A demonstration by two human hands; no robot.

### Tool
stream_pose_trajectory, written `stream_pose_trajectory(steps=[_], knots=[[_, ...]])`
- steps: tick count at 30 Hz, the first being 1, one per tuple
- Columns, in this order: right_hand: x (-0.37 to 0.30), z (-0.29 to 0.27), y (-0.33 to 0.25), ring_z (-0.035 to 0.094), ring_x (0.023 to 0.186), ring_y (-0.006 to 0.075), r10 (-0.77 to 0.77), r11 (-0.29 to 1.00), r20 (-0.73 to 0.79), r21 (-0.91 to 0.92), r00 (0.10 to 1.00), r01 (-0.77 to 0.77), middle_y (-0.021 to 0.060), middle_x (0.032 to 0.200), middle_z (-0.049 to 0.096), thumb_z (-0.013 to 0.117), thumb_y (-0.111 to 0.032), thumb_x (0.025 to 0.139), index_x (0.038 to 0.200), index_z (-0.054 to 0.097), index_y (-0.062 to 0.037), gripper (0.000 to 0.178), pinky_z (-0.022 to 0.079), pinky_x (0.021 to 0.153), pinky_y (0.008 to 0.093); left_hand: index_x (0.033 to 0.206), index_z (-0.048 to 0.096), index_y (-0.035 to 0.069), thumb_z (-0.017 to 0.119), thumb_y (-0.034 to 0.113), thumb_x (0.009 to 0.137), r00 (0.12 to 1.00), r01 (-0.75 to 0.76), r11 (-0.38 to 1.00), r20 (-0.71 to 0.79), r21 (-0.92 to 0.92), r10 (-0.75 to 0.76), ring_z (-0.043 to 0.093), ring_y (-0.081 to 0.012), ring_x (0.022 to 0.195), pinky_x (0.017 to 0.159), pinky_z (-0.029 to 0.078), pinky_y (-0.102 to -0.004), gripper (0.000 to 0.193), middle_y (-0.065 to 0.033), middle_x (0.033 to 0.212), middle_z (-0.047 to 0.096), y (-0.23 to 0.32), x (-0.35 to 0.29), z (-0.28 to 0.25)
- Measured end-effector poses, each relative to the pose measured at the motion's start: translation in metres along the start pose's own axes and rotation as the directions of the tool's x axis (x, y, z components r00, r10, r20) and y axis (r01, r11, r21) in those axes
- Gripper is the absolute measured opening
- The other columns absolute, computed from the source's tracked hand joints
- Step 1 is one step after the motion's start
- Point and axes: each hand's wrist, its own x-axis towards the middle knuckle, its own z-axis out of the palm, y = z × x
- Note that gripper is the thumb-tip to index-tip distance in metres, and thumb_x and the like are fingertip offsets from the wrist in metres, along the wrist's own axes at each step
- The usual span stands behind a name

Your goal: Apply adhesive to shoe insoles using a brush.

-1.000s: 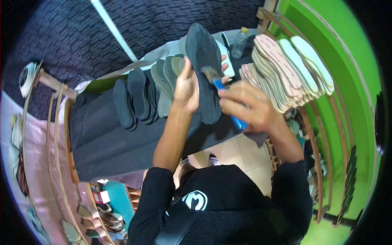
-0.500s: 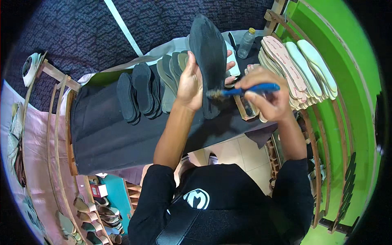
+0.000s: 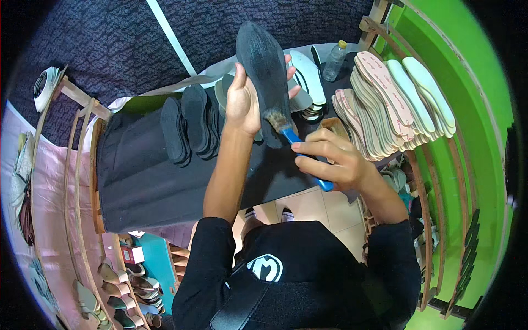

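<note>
My left hand (image 3: 245,105) holds up a dark grey shoe insole (image 3: 263,63), tilted with its wide toe end away from me. The thumb lies along the left edge, and the other fingers show past the right edge. In my right hand (image 3: 340,160) is a paintbrush (image 3: 288,133) with a blue handle. Its bristles touch the narrow heel part of the insole, on the face turned up to me. Below the insole, behind the right hand, part of an open box-like container (image 3: 334,126) shows; its contents are mostly hidden.
On the dark-covered table (image 3: 143,192), stacks of black insoles (image 3: 196,121) stand left. White insoles (image 3: 308,77) lie behind my left hand. Tall piles of pale insoles (image 3: 379,91) and a yellow-capped clear bottle (image 3: 334,61) are on the right. Wooden rails (image 3: 423,220) run beside the green wall.
The insole and my left hand have shifted slightly left. My right hand has come down toward me, and the brush has swung from nearly level to a slant, bristles still on the insole.
</note>
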Motion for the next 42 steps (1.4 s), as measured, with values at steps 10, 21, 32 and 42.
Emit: stream_pose_trajectory(steps=[10, 21, 32, 42], knots=[[-0.001, -0.031, 0.033, 0.06, 0.073, 0.0135, 0.571, 0.669, 0.081, 0.531, 0.817, -0.52, 0.0089, 0.092, 0.065, 0.065, -0.012, 0.089, 0.096, 0.065, 0.0, 0.014, 0.05, 0.069, 0.0282, 0.152, 0.025, 0.01, 0.011, 0.058, 0.101, 0.99, 0.046, 0.999, 0.131, -0.004, -0.045, 0.044, -0.0374, 0.133, 0.109, 0.032, -0.0629, 0.071, -0.0214, 0.155, 0.028, -0.002, 0.012, 0.012], [0.036, -0.071, 0.045, 0.064, 0.089, 0.0181, 0.466, 0.812, 0.037, 0.379, 0.884, -0.444, 0.0107, 0.096, 0.067, 0.066, -0.007, 0.088, 0.098, 0.066, -0.0003, 0.012, 0.052, 0.086, 0.0352, 0.144, 0.036, 0.008, 0.013, 0.057, 0.102, 0.99, 0.022, 0.908, -0.138, 0.419, 0.04, 0.058, -0.0291, 0.114, 0.089, 0.057, -0.0451, 0.069, -0.0185, 0.141, 0.047, -0.021, 0.018, 0.046], [0.01, -0.037, 0.006, 0.062, 0.086, 0.033, 0.025, 0.992, 0.086, -0.122, 0.996, -0.014, 0.0167, 0.107, 0.063, 0.068, -0.005, 0.06, 0.098, 0.063, 0.0017, 0.039, 0.055, 0.073, 0.0378, 0.143, 0.038, 0.005, 0.014, 0.058, 0.101, 0.994, 0.015, 0.951, -0.104, 0.308, 0.018, 0.059, -0.0265, 0.113, 0.091, 0.056, -0.045, 0.072, -0.0173, 0.14, 0.049, -0.018, 0.014, 0.031], [0.001, -0.051, 0.012, 0.067, 0.083, 0.0259, 0.427, 0.845, 0.032, 0.343, 0.904, -0.411, 0.0121, 0.091, 0.069, 0.07, -0.002, 0.08, 0.094, 0.066, -0.0018, 0.014, 0.052, 0.075, 0.0343, 0.145, 0.035, 0.006, 0.016, 0.058, 0.101, 0.994, 0.062, 0.976, -0.103, 0.207, -0.042, 0.058, -0.0264, 0.114, 0.092, 0.055, -0.0442, 0.071, -0.0164, 0.14, 0.048, -0.023, 0.007, 0.032]])
